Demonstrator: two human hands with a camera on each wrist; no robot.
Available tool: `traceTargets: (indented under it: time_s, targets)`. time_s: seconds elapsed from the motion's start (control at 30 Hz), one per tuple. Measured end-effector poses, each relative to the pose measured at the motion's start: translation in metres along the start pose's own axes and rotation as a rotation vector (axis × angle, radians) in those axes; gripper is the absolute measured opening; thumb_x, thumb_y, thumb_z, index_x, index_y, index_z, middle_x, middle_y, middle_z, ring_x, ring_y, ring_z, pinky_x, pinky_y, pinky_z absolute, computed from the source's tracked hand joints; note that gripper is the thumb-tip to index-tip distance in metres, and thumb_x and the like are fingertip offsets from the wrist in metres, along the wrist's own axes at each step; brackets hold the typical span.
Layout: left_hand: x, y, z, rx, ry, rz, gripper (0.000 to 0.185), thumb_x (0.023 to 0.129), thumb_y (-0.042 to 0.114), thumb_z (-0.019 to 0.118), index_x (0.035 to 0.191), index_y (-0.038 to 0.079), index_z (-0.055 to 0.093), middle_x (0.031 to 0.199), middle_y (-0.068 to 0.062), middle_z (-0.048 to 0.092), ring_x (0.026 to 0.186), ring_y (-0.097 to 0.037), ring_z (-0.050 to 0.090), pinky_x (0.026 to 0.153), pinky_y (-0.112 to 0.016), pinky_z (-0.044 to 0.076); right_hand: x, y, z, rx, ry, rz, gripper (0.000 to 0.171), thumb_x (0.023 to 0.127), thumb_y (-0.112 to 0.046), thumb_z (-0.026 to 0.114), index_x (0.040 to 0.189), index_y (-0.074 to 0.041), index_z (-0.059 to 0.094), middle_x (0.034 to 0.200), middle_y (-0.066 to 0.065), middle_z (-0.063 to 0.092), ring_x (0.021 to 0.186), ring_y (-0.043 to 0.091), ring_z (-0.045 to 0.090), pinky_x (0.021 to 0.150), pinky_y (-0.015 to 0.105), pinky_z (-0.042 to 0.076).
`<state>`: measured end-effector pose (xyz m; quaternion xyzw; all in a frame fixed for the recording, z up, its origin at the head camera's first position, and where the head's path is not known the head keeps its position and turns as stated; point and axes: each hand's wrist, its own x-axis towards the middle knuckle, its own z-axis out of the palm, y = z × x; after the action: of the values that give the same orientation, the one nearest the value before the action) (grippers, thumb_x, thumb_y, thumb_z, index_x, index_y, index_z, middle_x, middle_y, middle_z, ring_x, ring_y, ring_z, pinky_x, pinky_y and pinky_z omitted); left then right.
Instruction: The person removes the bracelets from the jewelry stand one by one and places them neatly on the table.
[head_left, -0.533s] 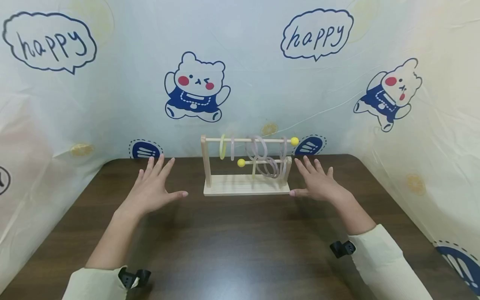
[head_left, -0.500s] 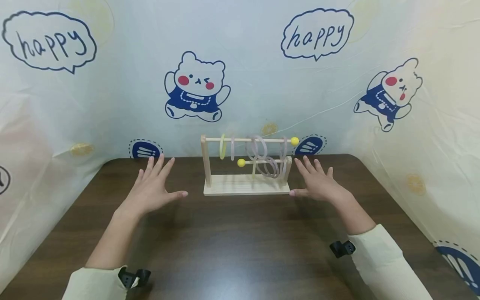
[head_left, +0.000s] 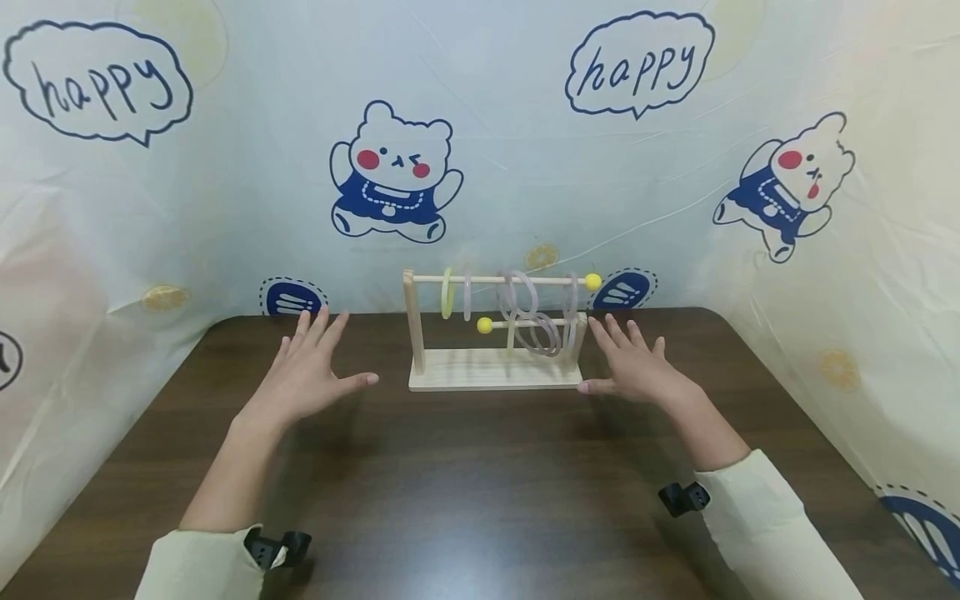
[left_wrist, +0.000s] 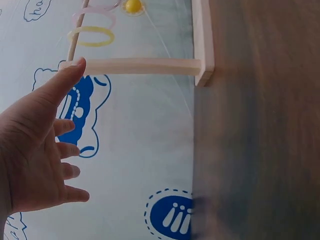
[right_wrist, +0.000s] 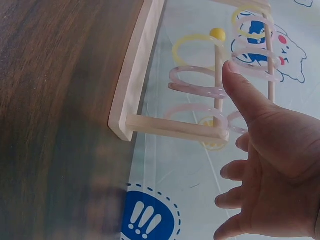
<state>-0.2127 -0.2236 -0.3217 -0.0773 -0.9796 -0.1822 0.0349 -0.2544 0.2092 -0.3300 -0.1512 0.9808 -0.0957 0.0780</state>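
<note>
A pale wooden stand (head_left: 457, 370) sits at the far middle of the table, with an upper rod and a shorter lower rod. Yellow balls cap the rods, one ball (head_left: 593, 282) high and another ball (head_left: 484, 326) lower. Rings hang on the rods: a yellow ring (head_left: 447, 304), a pale lilac ring (head_left: 467, 302) and several more to the right. My left hand (head_left: 303, 375) is left of the stand, fingers spread, holding nothing. My right hand (head_left: 633, 367) is spread too, its thumb close to the base's right front corner. In the right wrist view, the thumb overlaps the rings.
The dark brown wooden table (head_left: 465, 483) stretches toward me in front of the stand. A pale printed curtain (head_left: 510, 150) with bears and "happy" bubbles surrounds its back and sides. A black wrist camera (head_left: 277, 548) sits at my left cuff, another black camera (head_left: 684, 499) at my right.
My left forearm has shifted slightly to the right, and the head view has moved a little. Both hands keep their spread pose, and the rings hang as before.
</note>
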Motion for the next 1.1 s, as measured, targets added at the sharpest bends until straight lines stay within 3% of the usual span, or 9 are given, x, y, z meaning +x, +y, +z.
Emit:
traceTargets:
  time_s: [0.23,0.57,0.83,0.97,1.1]
  targets:
    - [0.016,0.009,-0.006,-0.001,0.056,0.011,0.106,0.074,0.067,0.06,0.147,0.006,0.014,0.151,-0.022,0.0,0.135,-0.04,-0.012,0.103,-0.06,-0.002,-0.001,0.001,0.001,0.002,0.001,0.005,0.109,0.074,-0.063,0.062,0.149,-0.012,0.001,0.151,0.021,-0.002,0.133,0.048,-0.006,0.093,0.073,-0.005]
    - [0.044,0.027,-0.032,-0.049,0.06,0.021,0.103,0.076,0.067,0.057,0.149,0.011,0.011,0.152,-0.017,0.0,0.137,-0.037,-0.008,0.101,-0.064,0.004,0.004,-0.004,0.004,0.003,0.007,-0.004,0.11,0.072,-0.066,0.061,0.149,-0.013,0.003,0.152,0.02,0.0,0.134,0.047,-0.005,0.094,0.072,-0.004]
    - [0.068,0.037,-0.031,-0.076,0.135,0.102,0.095,0.08,0.052,0.064,0.148,0.011,0.013,0.153,-0.014,0.01,0.138,-0.034,0.005,0.104,-0.06,0.012,0.004,-0.005,0.008,0.011,0.01,-0.017,0.11,0.072,-0.066,0.062,0.149,-0.015,0.002,0.152,0.019,0.0,0.134,0.046,-0.004,0.093,0.072,-0.005]
    - [0.079,0.041,-0.028,-0.185,0.08,0.099,0.089,0.083,0.053,0.06,0.149,0.014,0.014,0.153,-0.012,0.012,0.138,-0.033,0.01,0.103,-0.06,0.015,0.004,-0.008,0.009,0.006,0.01,-0.026,0.108,0.073,-0.065,0.061,0.149,-0.015,0.003,0.152,0.018,0.001,0.134,0.045,-0.003,0.094,0.072,-0.004]
    - [0.087,0.042,-0.023,-0.339,0.034,0.055,0.084,0.084,0.058,0.055,0.148,0.021,0.017,0.153,-0.009,0.015,0.137,-0.034,0.014,0.1,-0.064,0.019,0.004,-0.01,0.009,0.005,0.016,-0.034,0.109,0.072,-0.067,0.059,0.149,-0.015,0.002,0.152,0.019,0.002,0.134,0.045,-0.003,0.093,0.072,-0.004]
